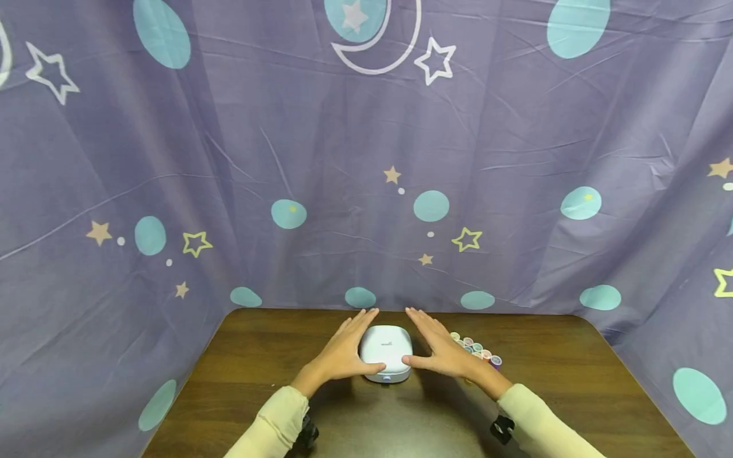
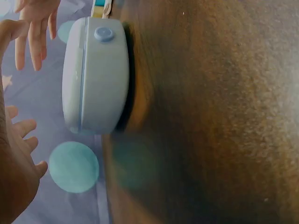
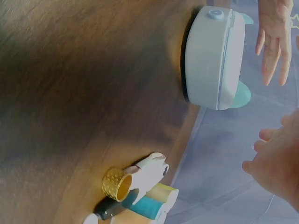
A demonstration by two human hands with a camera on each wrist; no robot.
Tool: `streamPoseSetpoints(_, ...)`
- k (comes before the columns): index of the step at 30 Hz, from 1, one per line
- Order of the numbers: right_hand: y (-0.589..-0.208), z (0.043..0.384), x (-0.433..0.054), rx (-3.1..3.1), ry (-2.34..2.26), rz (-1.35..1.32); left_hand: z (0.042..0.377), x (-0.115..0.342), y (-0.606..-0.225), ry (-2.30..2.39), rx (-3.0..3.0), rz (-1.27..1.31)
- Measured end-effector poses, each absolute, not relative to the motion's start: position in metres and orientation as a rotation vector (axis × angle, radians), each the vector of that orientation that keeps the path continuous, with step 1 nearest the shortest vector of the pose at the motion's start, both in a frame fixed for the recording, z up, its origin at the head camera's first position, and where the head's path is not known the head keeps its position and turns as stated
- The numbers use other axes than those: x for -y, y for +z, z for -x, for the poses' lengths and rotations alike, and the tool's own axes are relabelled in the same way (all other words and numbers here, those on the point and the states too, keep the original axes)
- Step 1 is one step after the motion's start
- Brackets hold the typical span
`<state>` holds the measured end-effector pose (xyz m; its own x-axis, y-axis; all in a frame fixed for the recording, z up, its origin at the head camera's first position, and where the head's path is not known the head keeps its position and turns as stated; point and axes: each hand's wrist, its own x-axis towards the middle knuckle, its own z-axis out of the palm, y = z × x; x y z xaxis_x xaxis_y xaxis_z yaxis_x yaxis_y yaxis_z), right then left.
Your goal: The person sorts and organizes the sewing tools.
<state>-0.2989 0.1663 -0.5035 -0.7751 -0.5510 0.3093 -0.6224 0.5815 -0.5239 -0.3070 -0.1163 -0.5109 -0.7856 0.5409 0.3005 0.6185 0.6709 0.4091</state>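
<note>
A white rounded case (image 1: 386,343) with a shut lid and a round button (image 2: 104,34) on its front stands on the table. My left hand (image 1: 343,353) hovers at its left side, thumb spread from straight fingers. Mirroring it on the right is my right hand (image 1: 443,350), also with its fingers extended. Both wrist views show gaps between the hands and the case, and neither hand holds anything. The case's contents are hidden.
Several thread spools (image 3: 145,204) stand to the right, partly behind my right hand in the head view. Beside them are a gold thimble (image 3: 117,184), a small white object (image 3: 150,172) and a black item (image 3: 107,207). A patterned curtain (image 1: 343,140) hangs behind the wooden table (image 1: 252,375).
</note>
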Motion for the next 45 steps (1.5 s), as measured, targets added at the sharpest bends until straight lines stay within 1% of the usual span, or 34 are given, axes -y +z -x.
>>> streamPoseSetpoints(5,-0.508,0.301,-0.164,2.669,1.181,-1.004,0.31,0.125,-0.518,-1.029,2.721,0.918)
streamPoseSetpoints(12,-0.513,0.302,-0.159,2.703,1.464,-0.891,0.315,0.137,-0.533,-1.595,2.715,0.829)
streamPoseSetpoints(17,-0.513,0.307,-0.154,2.706,1.527,-0.861,0.319,0.141,-0.543,-1.735,2.738,0.809)
streamPoseSetpoints(23,-0.517,0.314,-0.148,2.707,1.584,-0.907,0.323,0.143,-0.548,-1.728,2.768,0.828)
streamPoseSetpoints(28,-0.525,0.317,-0.144,2.724,1.528,-0.959,0.326,0.144,-0.552,-1.669,2.8,0.864)
streamPoseSetpoints(38,-0.53,0.315,-0.143,2.669,1.191,-1.1,0.328,0.135,-0.559,-1.466,2.768,0.908)
streamPoseSetpoints(45,-0.528,0.312,-0.146,2.638,0.803,-1.151,0.327,0.129,-0.557,-1.209,2.779,0.926)
